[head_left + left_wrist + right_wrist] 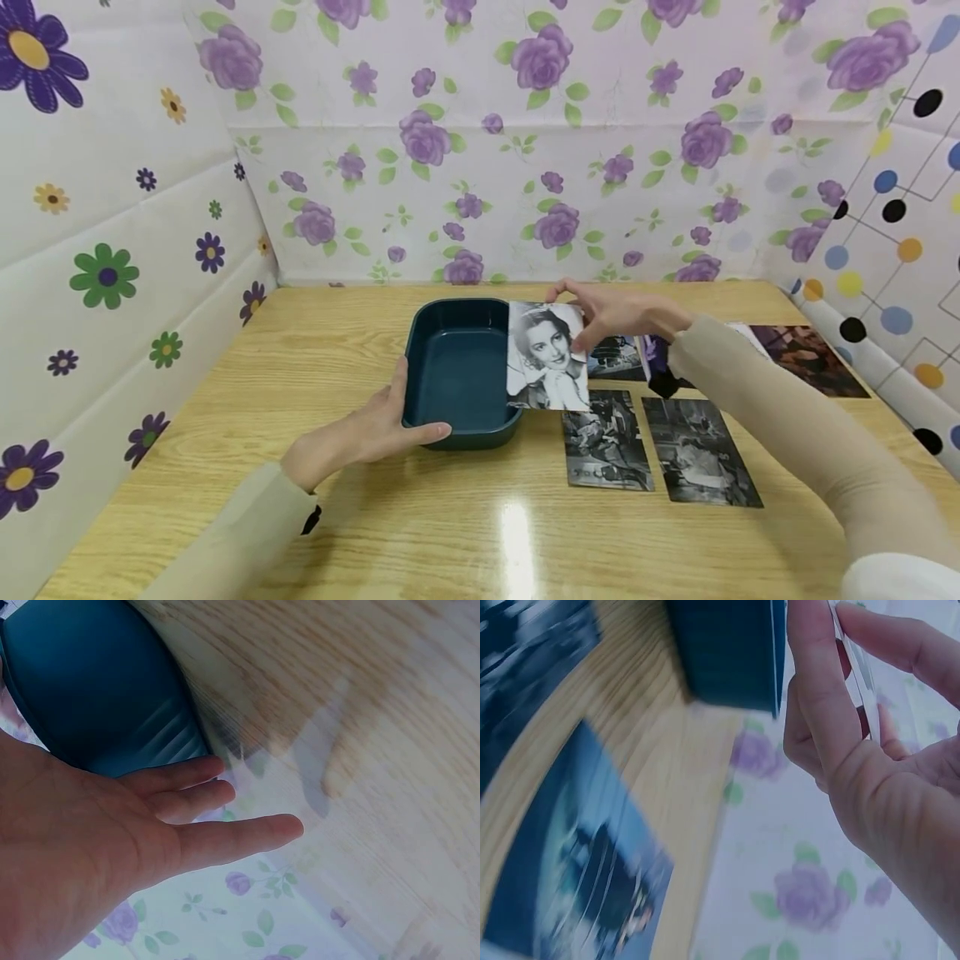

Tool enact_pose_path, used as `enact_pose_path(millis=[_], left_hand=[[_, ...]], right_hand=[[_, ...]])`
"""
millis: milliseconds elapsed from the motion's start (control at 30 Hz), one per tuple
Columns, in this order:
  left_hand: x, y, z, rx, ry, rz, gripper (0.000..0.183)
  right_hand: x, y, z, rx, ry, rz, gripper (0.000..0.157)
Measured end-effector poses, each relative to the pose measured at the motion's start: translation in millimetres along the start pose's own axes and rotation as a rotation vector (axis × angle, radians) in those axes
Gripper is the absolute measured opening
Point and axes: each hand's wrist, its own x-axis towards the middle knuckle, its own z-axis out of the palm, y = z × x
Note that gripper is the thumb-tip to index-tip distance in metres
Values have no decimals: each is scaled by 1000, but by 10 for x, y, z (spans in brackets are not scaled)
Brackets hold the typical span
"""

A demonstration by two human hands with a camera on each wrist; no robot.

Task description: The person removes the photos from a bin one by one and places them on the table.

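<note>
A black-and-white portrait photo (546,358) is pinched at its right edge by my right hand (617,310). The photo is held up, overlapping the right side of a dark teal rectangular dish (461,439) in the head view. The right wrist view shows the photo edge-on between thumb and fingers, beside the dish wall (724,656). My left hand (369,427) rests against the dish's left side, thumb stretched along the front rim. Its fingers look straight in the left wrist view, next to the dish's outer side (97,682).
Two black-and-white photos, a nearer-left one (607,437) and one beside it (701,452), lie right of the dish. Behind them are colour photos, including a bluish one (615,358) and a dark reddish one (810,360), partly covered by my right arm. Patterned cloth walls (480,200) border the wooden table (330,333).
</note>
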Motion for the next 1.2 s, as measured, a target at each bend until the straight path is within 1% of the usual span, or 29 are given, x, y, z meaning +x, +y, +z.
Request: enact_pose_path(millis=[167,267,367,600,733,800,833,900,933,1067,1133,1200], left_hand=[[0,2,1,-7,-3,4,125],[0,-1,3,-5,-3,6,125],[-1,-2,6,-2,-5,9,124],[-8,13,-9,6,-11,9,123],[-9,18,-22,6,-12,8,123],[-8,18,-25,6,-11,11,123],[-7,17,-26,5,-9,13,123],[-4,15,-25,3,-5,19,123],[-3,15,-23,1,-4,23,123],[-5,15,-4,-5,-5,25,124],[-14,15,1,-12,-11,21,123],[-20,13,-1,-16,-14,17,123]], right_hand=[[-342,203,-94,-41,31,-3,75],[-581,318,-146,-76,61,28,75],[-840,430,-188,-76,69,62,76],[-1460,672,-296,-31,27,67,76],[-1786,823,-336,-4,10,99,74],[-1929,903,-346,-17,5,111,74],[-1991,947,-354,-6,-8,110,73],[-2106,1035,-365,-5,-7,121,73],[-2158,1084,-372,15,-17,120,73],[-2365,1294,-388,80,-17,174,71],[-2439,1398,-388,113,-20,187,68],[-2474,1485,-379,100,-4,207,65]])
